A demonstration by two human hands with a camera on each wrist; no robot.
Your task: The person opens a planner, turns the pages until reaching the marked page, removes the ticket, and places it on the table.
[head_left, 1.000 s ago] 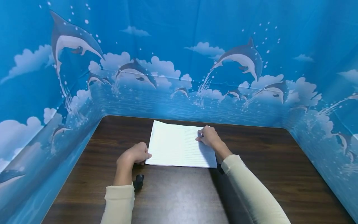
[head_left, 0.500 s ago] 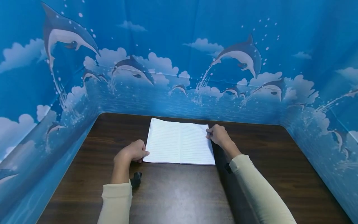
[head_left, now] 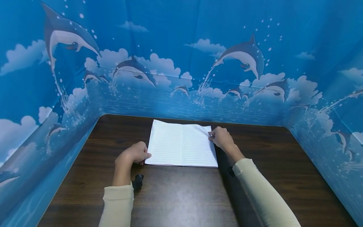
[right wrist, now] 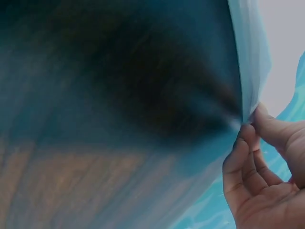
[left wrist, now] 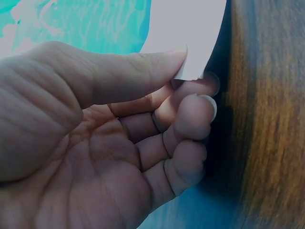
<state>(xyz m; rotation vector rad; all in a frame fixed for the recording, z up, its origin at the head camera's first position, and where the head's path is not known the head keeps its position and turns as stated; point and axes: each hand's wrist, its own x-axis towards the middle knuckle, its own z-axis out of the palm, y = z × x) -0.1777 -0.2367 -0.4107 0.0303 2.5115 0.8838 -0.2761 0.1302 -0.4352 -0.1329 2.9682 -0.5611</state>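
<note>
An open notebook (head_left: 181, 146) with ruled white pages lies near the far side of the dark wooden table (head_left: 181, 192). At its left edge my left hand (head_left: 137, 153) pinches the near corner; in the left wrist view the thumb lies over the paper (left wrist: 188, 33) with a finger beneath it. My right hand (head_left: 223, 137) is at the right edge, towards the far corner. The right wrist view has its thumb and fingertips pinching the edge of the pages (right wrist: 250, 62). The far right corner of the top page lifts slightly beside that hand.
A blue cloth (head_left: 170, 63) printed with dolphins and clouds hangs behind and along both sides of the table. A small black device (head_left: 138, 182) sits at the left wrist, and another (head_left: 231, 171) shows by the right sleeve.
My right hand has moved from over the right page out to the notebook's right edge, and a page has settled flat. Now the right page's far corner lifts slightly. The left hand keeps its hold.
</note>
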